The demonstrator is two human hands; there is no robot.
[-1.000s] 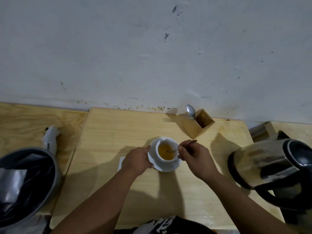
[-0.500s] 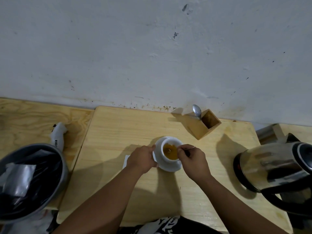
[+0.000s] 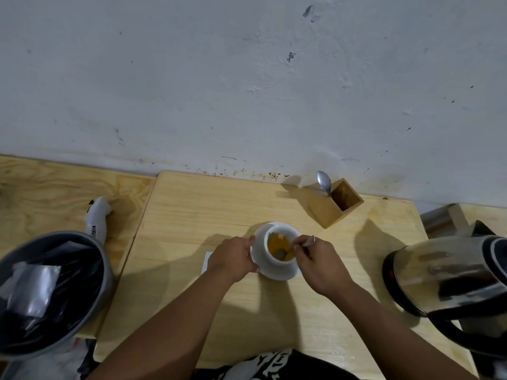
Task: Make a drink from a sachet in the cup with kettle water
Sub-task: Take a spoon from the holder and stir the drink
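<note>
The small white ceramic cup (image 3: pixel 277 252) stands on a round white saucer (image 3: pixel 279 272) near the middle of the pale wooden counter (image 3: pixel 219 204), and everything else is best placed from it. It holds an orange-yellow drink that looks fairly full.

The left hand (image 3: pixel 233 256) touches the cup's left side, its grip curled against the saucer rim and cup wall to steady them. The right hand (image 3: pixel 318 263) sits just right of the cup, its grip pinching the thin metal handle of a small teaspoon (image 3: pixel 297 246) whose bowl dips into the liquid; this looks like stirring.

Judged from its look, the cup is light but rigid, glazed and therefore slick, and it would chip if knocked. Filled with kettle water it is probably hot at the wall, so the saucer rim seems the safer place to hold. The saucer could slide on the smooth wood, and a brisk stir might slop liquid over.

A white slip of paper (image 3: pixel 206 263) lies just left of the cup, under the left hand. The shiny steel electric kettle (image 3: pixel 439 275) stands well right of the cup. A square wooden holder (image 3: pixel 334 204) with a spare metal spoon (image 3: pixel 323 182) is behind and to the right.
</note>
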